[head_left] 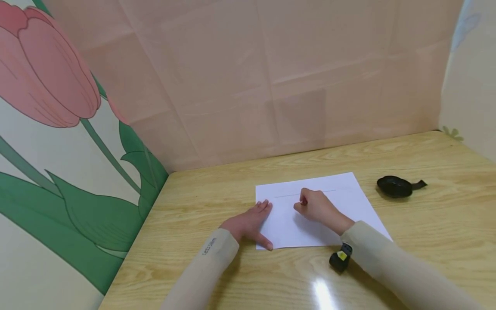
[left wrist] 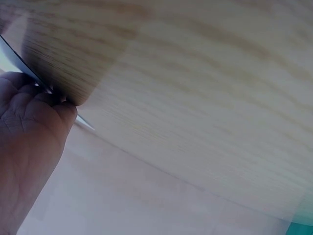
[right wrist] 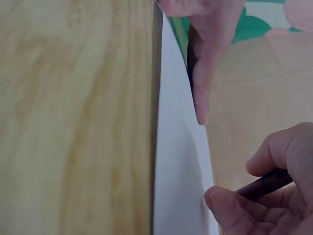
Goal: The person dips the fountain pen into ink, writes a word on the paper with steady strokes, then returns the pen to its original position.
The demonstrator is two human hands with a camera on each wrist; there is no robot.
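Observation:
A sheet of white paper point(head_left: 283, 232) lies on the wooden table, with one thin line drawn across its upper part. My left hand point(head_left: 252, 221) rests flat on the sheet's left edge, thumb and fingers spread. In the left wrist view, that hand point(left wrist: 32, 122) shows from its palm side, its fingertips at the paper's edge. Over the middle of the sheet, just below the line, is my right hand point(head_left: 315, 206). The right wrist view shows its thumb and fingers gripping a dark pen point(right wrist: 266, 184); the fingertips hide the pen's tip.
To the right of the paper sits a black rounded object point(head_left: 395, 186) with a short flared handle. A black device with a yellow label point(head_left: 340, 258) is strapped under the right sleeve. A pink cloth point(head_left: 232, 86) hangs behind the table point(head_left: 193, 202); a tulip-painted wall stands at left.

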